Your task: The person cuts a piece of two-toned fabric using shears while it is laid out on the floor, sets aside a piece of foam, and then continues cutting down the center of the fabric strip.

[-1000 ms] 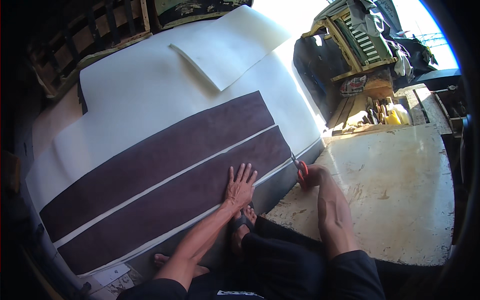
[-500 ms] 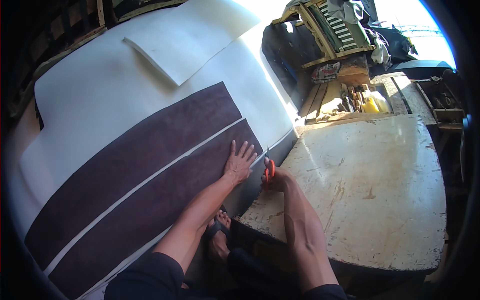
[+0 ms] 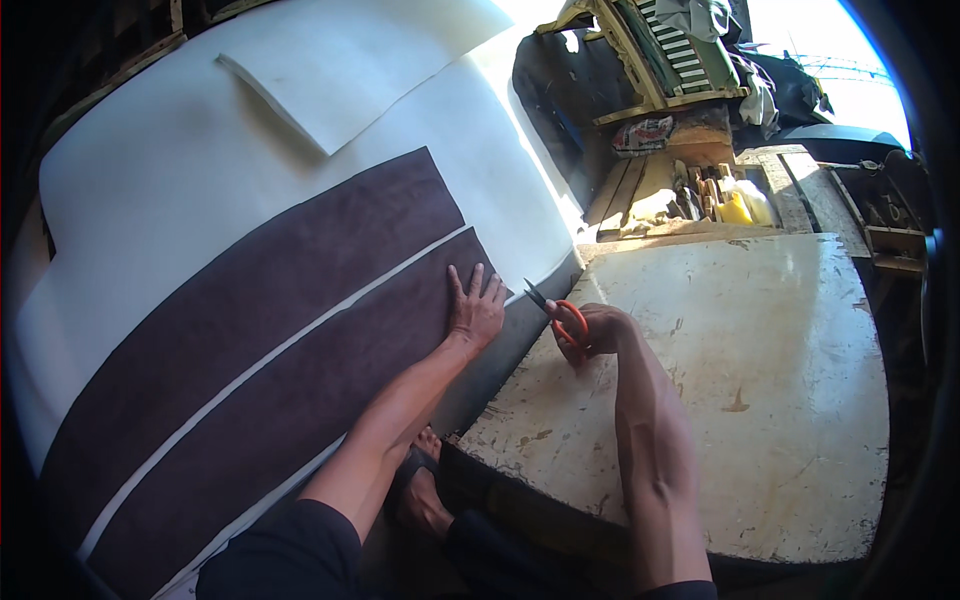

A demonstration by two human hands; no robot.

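My left hand (image 3: 475,315) lies flat, fingers spread, near the right end of the lower dark-brown strip (image 3: 270,430). A second dark-brown strip (image 3: 260,285) lies alongside above it, a white gap between them. Both rest on a large white sheet (image 3: 120,200). My right hand (image 3: 592,330) grips orange-handled scissors (image 3: 568,318), their dark blades pointing up-left, a little apart at the tips, just right of the lower strip's corner.
A loose white piece (image 3: 360,80) lies atop the sheet. At right stands a worn board (image 3: 760,380). Behind it are wooden planks (image 3: 805,200) with tools and yellow items (image 3: 735,208), and an upturned wooden-framed piece (image 3: 675,65). My sandalled foot (image 3: 425,490) is below.
My left hand has slid up and right along the lower strip. The scissors dropped away from the strip's corner, then rose slightly with their blades tilted left. The view has shifted.
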